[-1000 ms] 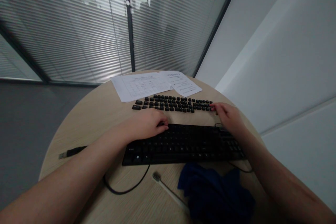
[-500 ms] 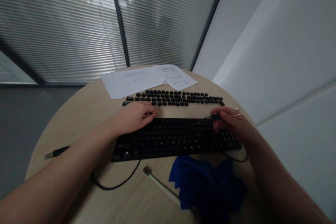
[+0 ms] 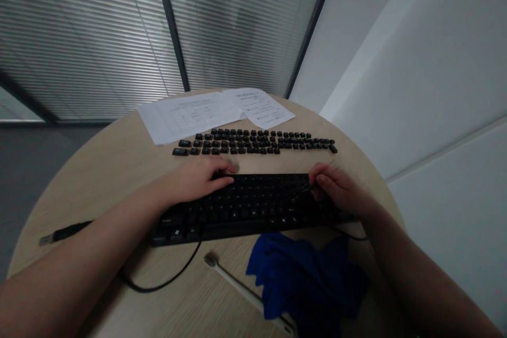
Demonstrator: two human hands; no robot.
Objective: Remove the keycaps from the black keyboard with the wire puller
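A black keyboard (image 3: 245,214) lies across the round wooden table. My left hand (image 3: 202,177) rests at its upper left edge, fingers apart and nothing seen in them. Over the keyboard's right part, my right hand (image 3: 332,185) is closed on a thin wire tool (image 3: 304,188), whose prongs point left over the keys. Its far end is blurred. Beyond the keyboard, loose black keycaps (image 3: 247,143) stand in several rows.
White printed papers (image 3: 194,116) lie at the table's back. A blue cloth (image 3: 304,277) and a brush (image 3: 237,286) are in front of the keyboard. The keyboard's cable and a USB plug (image 3: 65,233) lie at the left.
The view has shifted slightly. My right hand has moved a little left with the wire tool, which is lower over the keys. The fingers of my left hand have spread and reach further forward.
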